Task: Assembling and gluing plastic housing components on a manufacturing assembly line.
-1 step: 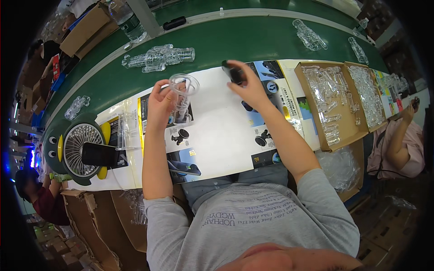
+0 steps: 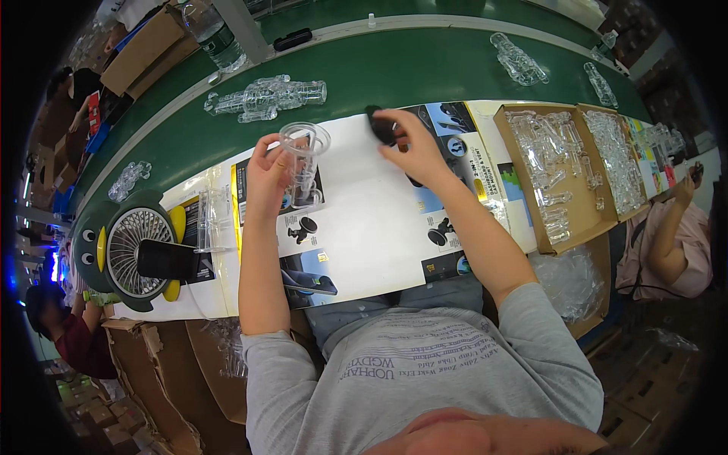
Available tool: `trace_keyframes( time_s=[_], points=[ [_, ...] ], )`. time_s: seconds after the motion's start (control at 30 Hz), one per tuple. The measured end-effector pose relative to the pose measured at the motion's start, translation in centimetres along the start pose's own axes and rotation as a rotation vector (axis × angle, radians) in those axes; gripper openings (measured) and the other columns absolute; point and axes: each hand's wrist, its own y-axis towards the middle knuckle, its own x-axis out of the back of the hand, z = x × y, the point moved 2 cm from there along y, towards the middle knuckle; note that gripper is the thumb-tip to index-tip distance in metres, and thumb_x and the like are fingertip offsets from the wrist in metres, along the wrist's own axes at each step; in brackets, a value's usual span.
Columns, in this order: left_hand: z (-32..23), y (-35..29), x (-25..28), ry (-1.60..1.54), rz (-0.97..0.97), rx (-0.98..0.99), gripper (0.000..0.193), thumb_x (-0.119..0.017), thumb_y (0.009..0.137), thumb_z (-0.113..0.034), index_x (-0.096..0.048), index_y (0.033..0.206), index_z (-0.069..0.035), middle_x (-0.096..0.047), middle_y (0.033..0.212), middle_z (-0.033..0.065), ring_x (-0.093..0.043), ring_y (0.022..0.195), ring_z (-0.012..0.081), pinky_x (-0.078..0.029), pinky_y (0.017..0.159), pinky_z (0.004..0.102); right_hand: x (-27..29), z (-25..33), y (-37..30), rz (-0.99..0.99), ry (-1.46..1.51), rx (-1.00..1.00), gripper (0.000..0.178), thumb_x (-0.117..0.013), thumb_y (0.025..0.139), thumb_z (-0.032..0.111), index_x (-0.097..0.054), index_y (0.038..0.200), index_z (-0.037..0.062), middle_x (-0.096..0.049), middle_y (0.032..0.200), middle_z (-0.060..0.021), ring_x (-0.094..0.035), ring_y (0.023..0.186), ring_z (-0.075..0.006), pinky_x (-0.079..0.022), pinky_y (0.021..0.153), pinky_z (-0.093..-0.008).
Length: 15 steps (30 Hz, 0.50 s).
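My left hand (image 2: 271,168) pinches a clear plastic part (image 2: 305,152) with a round, ring-like rim on top and a narrower stem hanging below it. My right hand (image 2: 413,148) grips a black rounded object (image 2: 381,127) at its fingertips; its kind cannot be made out. Both hands hover over the far part of a white printed sheet (image 2: 364,227) on the table, a gap between them. Just beyond the left hand, on the green surface, lies a bundle of clear plastic parts (image 2: 273,97).
A penguin-shaped fan (image 2: 133,250) stands at the left. On the right are cardboard trays (image 2: 535,186) of clear parts. More clear parts (image 2: 519,59) lie on the green belt (image 2: 409,64). A water bottle (image 2: 212,38) stands far left. Other people sit at both sides.
The black object and my right hand have shifted slightly left and toward me. The clear part in my left hand has moved a little left and tilted.
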Motion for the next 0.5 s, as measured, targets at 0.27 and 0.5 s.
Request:
trace_keyframes(
  time_s=[0.27,0.5],
  points=[
    [0.8,0.0,-0.8,-0.099,-0.092,-0.082,0.029,-0.062,0.082,-0.003,-0.044,0.104,-0.003,-0.058,0.111,0.0178,-0.059,0.097,0.0205,-0.051,0.082,0.0336,-2.5,2.4,-1.5,0.098,-0.176,0.285,0.052,-0.072,0.072,0.031,-0.054,0.117,0.0125,-0.049,0.122,-0.0121,-0.044,0.115,-0.0289,-0.036,0.096,-0.0392],
    [1.8,-0.8,-3.5,-0.003,0.068,-0.146,0.033,-0.067,0.073,0.004,-0.047,0.098,-0.003,-0.057,0.107,0.0138,-0.056,0.104,0.0221,-0.045,0.09,0.0328,-4.0,2.6,-2.7,0.13,-0.149,0.214,0.049,-0.07,0.072,0.024,-0.053,0.114,0.0066,-0.06,0.095,-0.012,-0.056,0.091,-0.0308,-0.044,0.081,-0.0377]
  ],
)
